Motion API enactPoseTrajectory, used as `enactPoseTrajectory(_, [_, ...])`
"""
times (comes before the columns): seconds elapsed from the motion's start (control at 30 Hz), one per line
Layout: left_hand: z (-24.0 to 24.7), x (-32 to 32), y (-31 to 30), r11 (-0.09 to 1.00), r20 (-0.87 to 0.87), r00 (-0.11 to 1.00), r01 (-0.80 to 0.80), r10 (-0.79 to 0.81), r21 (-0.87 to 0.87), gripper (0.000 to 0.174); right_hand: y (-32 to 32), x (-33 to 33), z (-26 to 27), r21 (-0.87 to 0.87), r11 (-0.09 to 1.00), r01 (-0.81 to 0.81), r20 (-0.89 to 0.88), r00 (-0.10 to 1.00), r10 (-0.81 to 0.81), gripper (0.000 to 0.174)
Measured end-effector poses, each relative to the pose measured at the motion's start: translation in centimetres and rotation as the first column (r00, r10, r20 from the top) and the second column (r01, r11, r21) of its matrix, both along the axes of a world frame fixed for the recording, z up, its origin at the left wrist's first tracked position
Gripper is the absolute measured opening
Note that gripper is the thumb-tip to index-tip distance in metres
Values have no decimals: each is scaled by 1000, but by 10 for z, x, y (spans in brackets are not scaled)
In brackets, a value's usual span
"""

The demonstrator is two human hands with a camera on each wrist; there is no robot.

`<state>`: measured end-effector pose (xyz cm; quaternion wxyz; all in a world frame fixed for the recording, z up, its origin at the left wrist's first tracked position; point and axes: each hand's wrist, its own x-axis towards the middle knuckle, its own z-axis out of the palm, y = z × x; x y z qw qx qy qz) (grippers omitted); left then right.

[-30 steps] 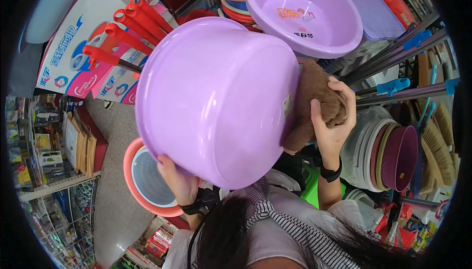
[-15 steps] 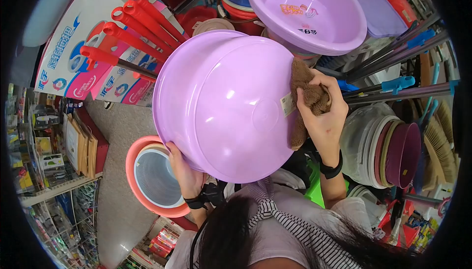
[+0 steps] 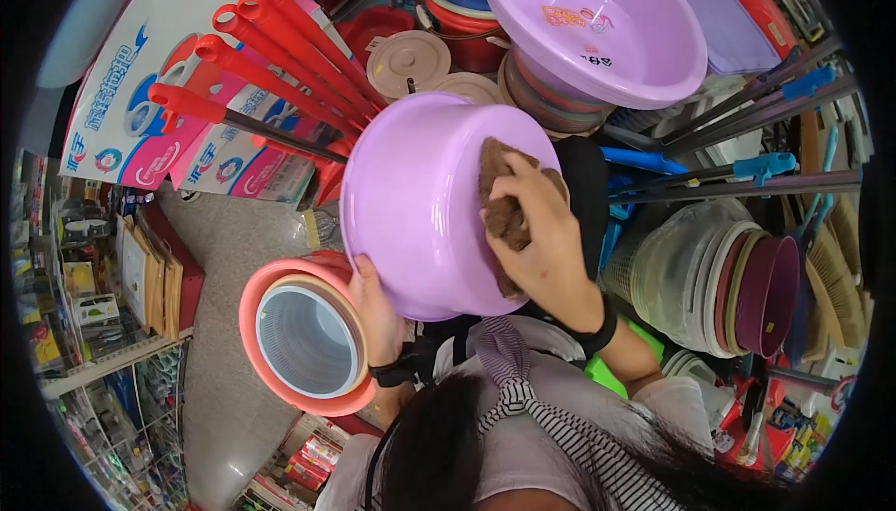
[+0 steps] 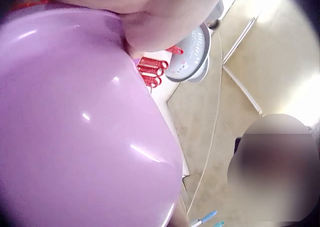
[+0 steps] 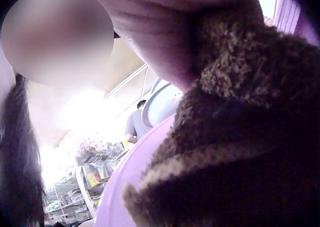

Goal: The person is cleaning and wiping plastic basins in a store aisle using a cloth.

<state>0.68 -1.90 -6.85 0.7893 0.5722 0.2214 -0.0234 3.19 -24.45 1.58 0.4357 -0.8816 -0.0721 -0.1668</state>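
Note:
A glossy purple plastic basin (image 3: 406, 212) is held up on its side in front of the chest, its outer bottom turned to the right. My left hand (image 3: 376, 320) grips it by the rim at the lower left, thumb on the outside. With bent fingers my right hand (image 3: 549, 248) holds a bunched brown cloth (image 3: 495, 170) against the basin's bottom. In the right wrist view the cloth (image 5: 240, 81) fills much of the picture, with the purple wall behind it. The left wrist view shows the basin's smooth outer side (image 4: 85, 152); its inside is hidden.
Another purple basin (image 3: 667, 72) tops a stack at the back. Red-handled poles (image 3: 289, 40) lean by a printed carton (image 3: 107, 105) on the left. Nested tubs (image 3: 257, 362) stand on the floor at lower left, stacked buckets (image 3: 770, 296) at right, below blue-fitted poles (image 3: 761, 166).
The basin has come lower and closer to the body, and its bottom has turned further right. The right hand has moved the cloth leftward from the basin's edge onto its bottom.

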Motion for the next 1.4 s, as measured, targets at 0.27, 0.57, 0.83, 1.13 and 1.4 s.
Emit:
enactPoseTrajectory(0.27, [-31,13,3,985,-41,999,15,-23,-171,56,12,-26,-11,91,915,-392,8,920,393,38])
enactPoseTrajectory(0.57, [-35,17,6,999,-51,999,-10,8,-49,61,-6,14,-42,72,991,111,72,991,-116,41])
enactPoseTrajectory(0.83, [-22,6,4,998,-39,998,-46,44,-46,54,22,-4,-17,-51,947,-318,246,915,320,38])
enactPoseTrajectory(1.13, [-16,0,5,993,-49,999,28,-23,114,54,19,23,8,10,991,-130,214,969,125,41])
enactPoseTrajectory(1.4, [-14,-7,5,982,-10,998,68,-68,178,54,-11,37,-8,-36,996,87,247,966,-75,37])
